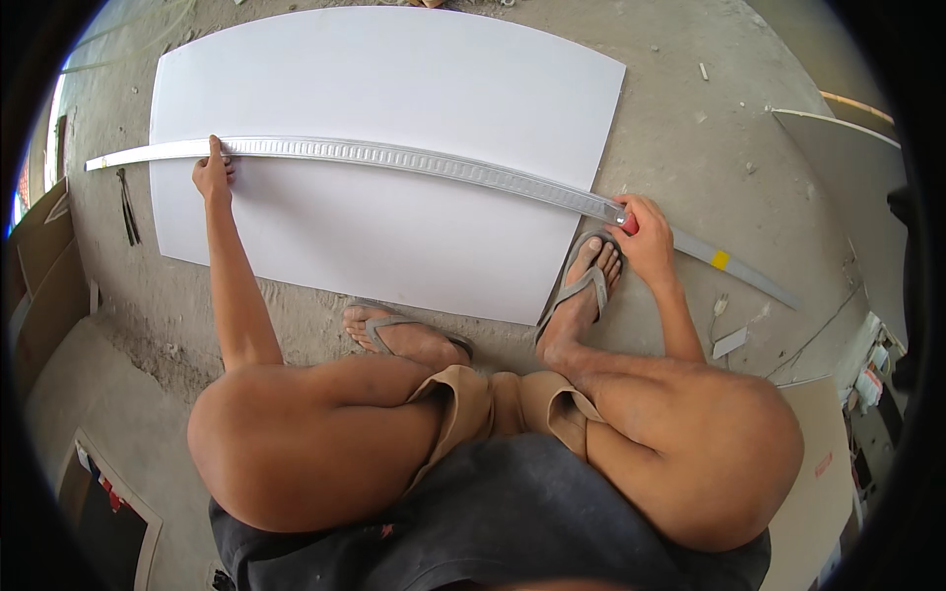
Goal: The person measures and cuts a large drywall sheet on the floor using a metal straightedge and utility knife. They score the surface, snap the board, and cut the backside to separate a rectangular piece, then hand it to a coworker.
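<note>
A long silver metal strip [394, 157] with a ridged face lies across a large white board [384, 79] on the floor. Near the strip's left part, my left hand [213, 177] grips it, the index finger laid over the top and the other fingers curled. My right hand [646, 236] is closed round a small red thing [630, 224] at the board's right edge, against the strip. Most of that red thing is hidden by my fingers, so its kind is unclear. Beyond this hand a flat grey length [769, 283] with a yellow patch runs right.
My sandalled feet [588, 281] rest at the board's near edge, the right one close to my right hand. A dark thin tool [128, 207] lies left of the board. Panels [838, 172] lean at the right, and a white scrap [730, 342] lies nearby.
</note>
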### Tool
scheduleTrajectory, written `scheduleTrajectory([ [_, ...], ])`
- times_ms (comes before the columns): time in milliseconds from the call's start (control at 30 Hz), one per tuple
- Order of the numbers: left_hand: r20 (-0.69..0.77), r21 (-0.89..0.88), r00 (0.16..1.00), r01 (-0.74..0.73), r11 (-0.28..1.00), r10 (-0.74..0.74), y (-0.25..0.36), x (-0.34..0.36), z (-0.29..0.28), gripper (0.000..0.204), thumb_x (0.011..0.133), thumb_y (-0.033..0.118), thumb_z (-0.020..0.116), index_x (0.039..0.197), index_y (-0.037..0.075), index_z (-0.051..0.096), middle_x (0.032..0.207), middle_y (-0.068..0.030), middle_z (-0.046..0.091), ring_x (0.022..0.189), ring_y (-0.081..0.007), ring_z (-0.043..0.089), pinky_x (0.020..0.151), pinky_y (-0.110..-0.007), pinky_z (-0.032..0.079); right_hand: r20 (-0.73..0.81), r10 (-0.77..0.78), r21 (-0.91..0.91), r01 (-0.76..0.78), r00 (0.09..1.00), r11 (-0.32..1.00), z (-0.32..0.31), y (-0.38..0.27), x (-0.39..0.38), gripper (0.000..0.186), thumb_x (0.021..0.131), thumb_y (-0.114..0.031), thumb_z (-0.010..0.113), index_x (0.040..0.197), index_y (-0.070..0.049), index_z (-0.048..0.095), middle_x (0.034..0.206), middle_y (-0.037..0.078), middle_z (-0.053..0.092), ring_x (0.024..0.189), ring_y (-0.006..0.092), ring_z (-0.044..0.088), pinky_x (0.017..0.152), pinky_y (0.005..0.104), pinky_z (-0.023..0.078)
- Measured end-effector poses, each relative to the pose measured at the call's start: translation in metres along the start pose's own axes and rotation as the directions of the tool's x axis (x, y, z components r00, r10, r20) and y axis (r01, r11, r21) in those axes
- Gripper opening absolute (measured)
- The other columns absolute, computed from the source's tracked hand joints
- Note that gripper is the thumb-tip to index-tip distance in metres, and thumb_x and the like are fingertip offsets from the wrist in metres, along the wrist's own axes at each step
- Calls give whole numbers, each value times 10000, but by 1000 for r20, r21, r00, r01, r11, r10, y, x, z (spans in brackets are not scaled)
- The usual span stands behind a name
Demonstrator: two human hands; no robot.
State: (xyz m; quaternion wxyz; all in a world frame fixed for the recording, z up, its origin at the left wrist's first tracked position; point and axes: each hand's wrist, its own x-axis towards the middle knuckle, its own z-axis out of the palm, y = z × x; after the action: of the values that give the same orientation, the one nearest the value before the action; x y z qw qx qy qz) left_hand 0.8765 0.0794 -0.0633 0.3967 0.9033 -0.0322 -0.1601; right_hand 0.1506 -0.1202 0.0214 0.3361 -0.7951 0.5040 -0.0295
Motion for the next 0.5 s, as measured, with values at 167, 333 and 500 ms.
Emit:
scheduleTrajectory([
  [167,95,-78,993,73,994,-65,6,4,-12,694,843,574,888,995,-33,588,779,-65,637,566,-121,596,456,-249,497,15,-19,23,18,1000,1000,1,1,-1,432,774,-17,847,1169,-33,672,966,112,662,935,321,646,865,434,528],
  [333,112,-82,990,99,992,-90,12,10,-5,669,845,553,893,985,-24,583,771,-59,627,551,-125,597,445,-245,499,22,-13,10,12,1000,1000,2,2,3,431,791,-22,841,1185,-21,664,972,122,656,940,328,646,871,435,528],
  [500,139,-96,985,116,989,-102,13,9,-7,662,845,547,895,978,-22,583,772,-56,623,546,-123,595,445,-248,509,18,-8,24,7,1000,1000,0,0,3,440,810,-38,840,1211,-18,662,963,121,649,936,319,643,871,431,530],
])
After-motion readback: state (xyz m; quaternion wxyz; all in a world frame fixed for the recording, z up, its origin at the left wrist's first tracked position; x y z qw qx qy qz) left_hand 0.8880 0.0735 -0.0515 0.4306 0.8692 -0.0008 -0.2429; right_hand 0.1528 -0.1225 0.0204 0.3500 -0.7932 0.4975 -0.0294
